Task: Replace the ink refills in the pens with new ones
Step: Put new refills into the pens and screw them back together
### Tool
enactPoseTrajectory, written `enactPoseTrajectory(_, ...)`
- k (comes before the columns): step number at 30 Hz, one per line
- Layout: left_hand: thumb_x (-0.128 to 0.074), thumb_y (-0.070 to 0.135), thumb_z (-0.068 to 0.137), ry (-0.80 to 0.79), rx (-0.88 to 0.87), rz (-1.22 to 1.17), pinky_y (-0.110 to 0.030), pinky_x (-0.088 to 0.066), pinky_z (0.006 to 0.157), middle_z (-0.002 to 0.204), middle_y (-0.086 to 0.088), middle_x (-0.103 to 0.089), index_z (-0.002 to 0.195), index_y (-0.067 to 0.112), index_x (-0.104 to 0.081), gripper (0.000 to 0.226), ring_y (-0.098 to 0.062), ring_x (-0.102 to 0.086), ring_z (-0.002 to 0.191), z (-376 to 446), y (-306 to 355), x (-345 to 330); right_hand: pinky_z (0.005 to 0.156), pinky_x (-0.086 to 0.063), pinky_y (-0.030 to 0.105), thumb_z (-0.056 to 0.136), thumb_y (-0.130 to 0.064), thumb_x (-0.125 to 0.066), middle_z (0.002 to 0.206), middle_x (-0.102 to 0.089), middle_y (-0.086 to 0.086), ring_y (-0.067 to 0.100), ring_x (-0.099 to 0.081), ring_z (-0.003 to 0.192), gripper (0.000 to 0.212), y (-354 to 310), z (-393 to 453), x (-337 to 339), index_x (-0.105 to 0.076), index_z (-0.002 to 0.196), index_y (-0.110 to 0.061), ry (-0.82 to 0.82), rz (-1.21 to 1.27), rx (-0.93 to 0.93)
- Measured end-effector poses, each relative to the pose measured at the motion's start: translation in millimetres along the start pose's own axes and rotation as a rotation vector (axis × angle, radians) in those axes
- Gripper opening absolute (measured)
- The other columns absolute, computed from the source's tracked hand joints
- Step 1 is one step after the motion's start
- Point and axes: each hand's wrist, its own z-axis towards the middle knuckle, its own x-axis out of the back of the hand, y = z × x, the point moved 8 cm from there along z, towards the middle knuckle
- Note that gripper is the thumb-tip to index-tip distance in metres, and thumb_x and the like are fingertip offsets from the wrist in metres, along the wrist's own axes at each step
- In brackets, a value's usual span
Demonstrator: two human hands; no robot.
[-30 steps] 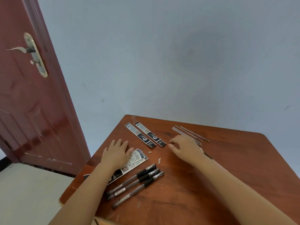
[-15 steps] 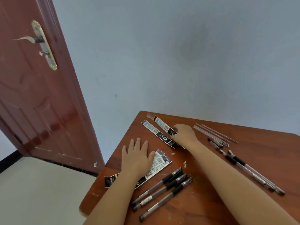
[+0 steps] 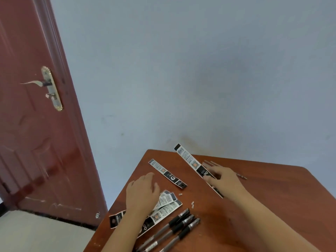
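A stack of flat, glossy opened refill wrappers (image 3: 167, 206) is covered by the left hand (image 3: 141, 192), fingers loosely curled, nothing seen gripped; three slim black-gripped pens (image 3: 174, 231) lie at its 4 o'clock. At 2 o'clock, a long sealed refill packet (image 3: 190, 160) is pinched by the right hand (image 3: 223, 180), tilted above the wooden table (image 3: 272, 188). The slick packet could slip, or thin loose refills (image 3: 209, 163) beyond the hand could be knocked rolling.
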Motion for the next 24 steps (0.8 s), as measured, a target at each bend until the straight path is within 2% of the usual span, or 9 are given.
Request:
enactPoseTrajectory(4,-0.040,0.030,0.092,0.055,-0.070,0.022,-0.025,-0.038,0.087,0.111,0.004,-0.062,0.122,0.019,-0.051,0.034,-0.013,-0.057,0.099,3.1,27.6,16.3,0.057,-0.035,0.008,0.085,-0.012,-0.056,0.074,-0.057,-0.015,-0.004,-0.049,0.066,0.018,-0.6,-23.3,15.6,-0.065,0.099,-0.016,0.006,0.082,0.024)
enactPoseTrajectory(7,-0.041,0.030,0.093,0.085,-0.108,-0.033,-0.025,-0.039,0.082,0.108,0.002,-0.063,0.116,0.017,-0.056,0.031,-0.013,-0.057,0.096,0.6,51.0,24.8,0.055,-0.034,0.007,0.087,-0.012,-0.053,0.071,-0.055,-0.018,-0.005,-0.048,0.063,0.017,1.9,-36.2,19.3,-0.065,0.096,-0.020,0.002,0.102,0.052)
enactPoseTrajectory(11,-0.045,0.031,0.093,-0.012,-0.126,-0.357,-0.017,-0.039,0.077,0.107,0.005,-0.063,0.112,0.018,-0.058,0.027,-0.008,-0.055,0.092,-13.1,86.1,19.9,0.056,-0.037,0.007,0.088,-0.012,-0.052,0.069,-0.053,-0.018,-0.004,-0.047,0.060,0.017,6.9,-50.2,20.7,-0.064,0.097,-0.019,-0.033,0.096,0.073)
enactPoseTrajectory(14,-0.053,0.032,0.089,-0.131,-0.041,-0.614,-0.018,-0.043,0.067,0.089,0.015,-0.059,0.091,0.027,-0.053,0.005,-0.007,-0.055,0.083,-16.3,109.7,12.6,0.055,-0.041,0.006,0.088,-0.013,-0.053,0.068,-0.056,-0.016,-0.007,-0.053,0.056,0.018,13.5,-58.0,18.1,-0.063,0.091,-0.028,-0.090,0.123,0.072)
enactPoseTrajectory(15,-0.055,0.029,0.088,-0.161,-0.004,-0.677,-0.020,-0.044,0.066,0.086,0.015,-0.057,0.085,0.029,-0.050,0.006,-0.007,-0.055,0.082,-14.6,116.4,9.3,0.055,-0.042,0.006,0.087,-0.012,-0.054,0.067,-0.058,-0.016,-0.011,-0.053,0.056,0.020,15.9,-59.2,18.3,-0.061,0.088,-0.031,-0.105,0.138,0.064)
enactPoseTrajectory(19,-0.052,0.004,0.089,-0.297,0.127,-1.130,-0.013,-0.049,0.055,0.082,-0.003,-0.062,0.081,0.014,-0.056,0.014,-0.012,-0.059,0.072,-10.0,145.3,-10.0,0.061,-0.043,0.010,0.084,-0.011,-0.058,0.064,-0.061,-0.019,-0.009,-0.056,0.060,0.029,32.1,-56.7,29.4,-0.060,0.075,-0.039,-0.098,0.154,0.052)
enactPoseTrajectory(21,-0.049,0.001,0.090,-0.318,0.132,-1.191,-0.016,-0.050,0.057,0.078,-0.003,-0.062,0.081,0.014,-0.057,0.017,-0.012,-0.059,0.069,-9.4,155.2,-16.2,0.063,-0.043,0.009,0.086,-0.014,-0.056,0.077,-0.063,-0.016,-0.002,-0.057,0.068,0.019,39.7,-54.9,37.6,-0.065,0.085,-0.031,-0.078,0.146,0.058)
enactPoseTrajectory(24,-0.048,0.004,0.091,-0.307,0.085,-1.135,-0.018,-0.047,0.060,0.075,0.001,-0.060,0.082,0.019,-0.057,0.020,-0.010,-0.057,0.067,-7.1,164.0,-21.7,0.068,-0.042,0.012,0.087,-0.018,-0.053,0.085,-0.064,-0.010,0.009,-0.059,0.079,0.014,53.3,-50.2,57.6,-0.066,0.092,-0.024,0.025,0.138,0.064)
